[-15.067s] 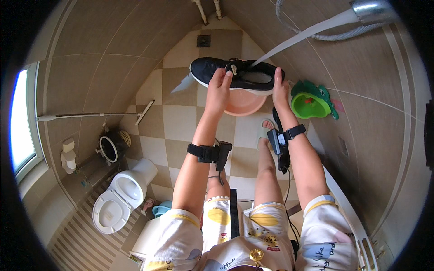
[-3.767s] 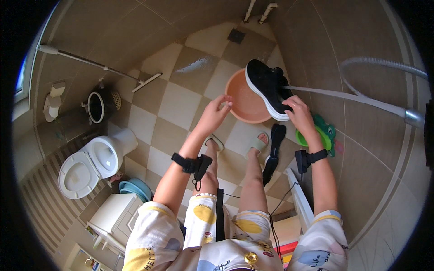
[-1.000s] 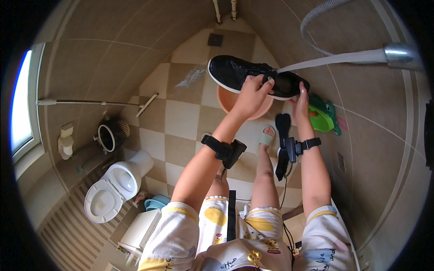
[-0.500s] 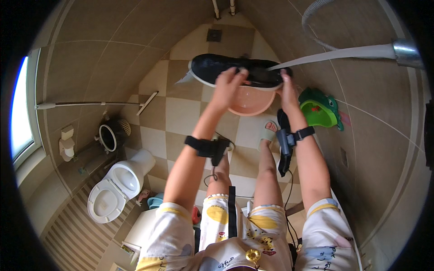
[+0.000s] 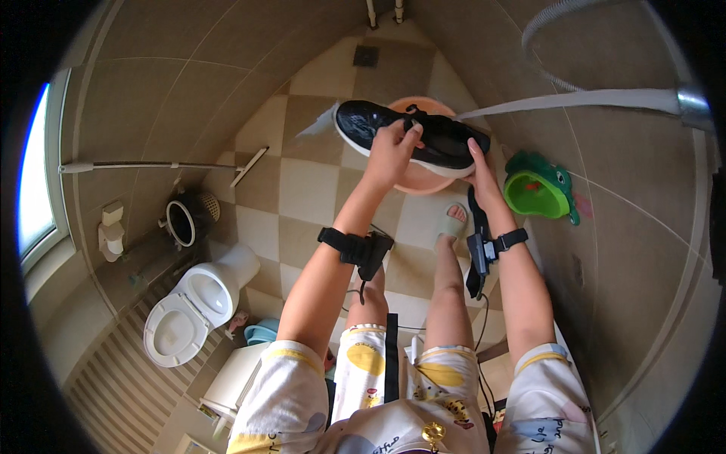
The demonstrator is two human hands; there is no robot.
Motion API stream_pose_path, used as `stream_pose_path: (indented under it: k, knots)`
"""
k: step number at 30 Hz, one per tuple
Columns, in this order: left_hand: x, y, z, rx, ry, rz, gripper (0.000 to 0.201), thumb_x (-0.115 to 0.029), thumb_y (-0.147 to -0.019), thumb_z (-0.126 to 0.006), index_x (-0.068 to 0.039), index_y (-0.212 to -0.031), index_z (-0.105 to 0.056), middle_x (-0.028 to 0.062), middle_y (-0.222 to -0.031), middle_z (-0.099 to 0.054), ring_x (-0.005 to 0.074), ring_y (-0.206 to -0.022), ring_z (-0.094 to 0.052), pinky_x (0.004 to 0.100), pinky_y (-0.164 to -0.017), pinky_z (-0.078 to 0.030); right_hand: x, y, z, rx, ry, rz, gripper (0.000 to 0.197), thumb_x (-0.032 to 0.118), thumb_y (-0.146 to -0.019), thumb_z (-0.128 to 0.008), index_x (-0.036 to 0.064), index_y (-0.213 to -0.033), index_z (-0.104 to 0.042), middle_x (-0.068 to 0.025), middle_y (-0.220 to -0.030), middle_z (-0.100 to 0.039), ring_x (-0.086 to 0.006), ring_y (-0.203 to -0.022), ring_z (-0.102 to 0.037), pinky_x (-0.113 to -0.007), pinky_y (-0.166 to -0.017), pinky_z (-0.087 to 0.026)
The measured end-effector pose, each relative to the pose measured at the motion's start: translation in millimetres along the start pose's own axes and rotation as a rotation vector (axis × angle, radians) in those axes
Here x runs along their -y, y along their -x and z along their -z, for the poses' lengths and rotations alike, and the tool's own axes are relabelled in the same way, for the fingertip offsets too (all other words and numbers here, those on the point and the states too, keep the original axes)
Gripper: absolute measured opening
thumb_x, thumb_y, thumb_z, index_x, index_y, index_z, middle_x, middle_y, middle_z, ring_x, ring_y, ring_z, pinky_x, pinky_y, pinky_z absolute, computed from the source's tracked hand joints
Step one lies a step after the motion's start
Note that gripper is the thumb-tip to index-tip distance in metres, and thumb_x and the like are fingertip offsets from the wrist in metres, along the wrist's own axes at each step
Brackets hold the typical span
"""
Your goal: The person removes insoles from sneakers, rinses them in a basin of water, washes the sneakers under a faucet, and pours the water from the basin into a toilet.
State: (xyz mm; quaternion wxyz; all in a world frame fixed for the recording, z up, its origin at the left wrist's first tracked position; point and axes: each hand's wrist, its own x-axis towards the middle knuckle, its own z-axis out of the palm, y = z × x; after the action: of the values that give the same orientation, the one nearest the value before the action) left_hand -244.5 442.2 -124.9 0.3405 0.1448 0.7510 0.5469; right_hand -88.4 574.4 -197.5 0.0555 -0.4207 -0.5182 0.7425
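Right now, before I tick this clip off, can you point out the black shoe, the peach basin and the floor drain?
Black shoe [image 5: 451,142], head view: on the dark upper, toward the heel.
Peach basin [image 5: 420,181], head view: on the part showing below the shoe.
Floor drain [image 5: 366,56], head view: on the middle of its dark grate.

Glaring window [image 5: 42,181] at left, dimmer walls [image 5: 628,189], fisheye-bent edges, blackened corners
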Motion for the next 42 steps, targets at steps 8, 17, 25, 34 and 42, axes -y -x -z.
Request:
stream_pose_path:
  k: [8, 17, 25, 34, 42]
  knots:
    - [-39, 7, -15, -0.185, -0.703, -0.353, 0.028, -0.023, -0.079, -0.057, 0.003, -0.068, -0.055, 0.0172, -0.064, -0.055, 0.0278, -0.067, -0.048, 0.0362, -0.062, -0.040, 7, 31, -81, 0.119, -0.682, -0.626, 0.069, 0.070, -0.077, -0.033, 0.0233, -0.127, -0.038, -0.0010, -0.127, -0.044, -0.0267, -0.114, -0.041, -0.053, -0.085, -0.034]
    - [-50, 7, -40, -0.156, -1.126, -0.379, 0.017, -0.015, -0.074, -0.055, 0.000, -0.070, -0.059, 0.0167, -0.069, -0.060, 0.0307, -0.073, -0.054, 0.0389, -0.067, -0.043, 58, 66, -123, 0.187, -0.886, -0.697, 0.048, 0.044, -0.088, -0.041, 0.0092, -0.121, -0.040, -0.0074, -0.112, -0.050, -0.0196, -0.095, -0.051, -0.039, -0.079, -0.044]
    - [-45, 5, -47, -0.196, -1.321, -0.457, 0.016, -0.017, -0.075, -0.053, -0.005, -0.065, -0.059, 0.0116, -0.060, -0.057, 0.0242, -0.059, -0.052, 0.0317, -0.064, -0.037, 65, 74, -115, 0.247, -0.808, -0.693, 0.048, 0.042, -0.088, -0.044, 0.0069, -0.120, -0.038, -0.0080, -0.110, -0.050, -0.0192, -0.095, -0.051, -0.039, -0.081, -0.043]
    - [-41, 7, -36, -0.160, -1.149, -0.371, 0.021, -0.017, -0.077, -0.051, 0.000, -0.066, -0.057, 0.0163, -0.061, -0.056, 0.0318, -0.059, -0.052, 0.0381, -0.067, -0.039, 48, 62, -122, 0.179, -0.728, -0.662, 0.051, 0.048, -0.088, -0.039, 0.0090, -0.120, -0.039, -0.0094, -0.112, -0.050, -0.0206, -0.097, -0.051, -0.039, -0.081, -0.043]
    - [-20, 9, 12, -0.132, -0.503, -0.122, 0.029, -0.021, -0.086, -0.047, 0.003, -0.071, -0.049, 0.0152, -0.066, -0.054, 0.0279, -0.061, -0.050, 0.0360, -0.061, -0.039, -1, 8, -61, -0.225, -0.448, -0.370, 0.068, 0.056, -0.085, -0.037, 0.0047, -0.129, -0.036, -0.0092, -0.131, -0.040, -0.0236, -0.118, -0.039, -0.033, -0.095, -0.032]
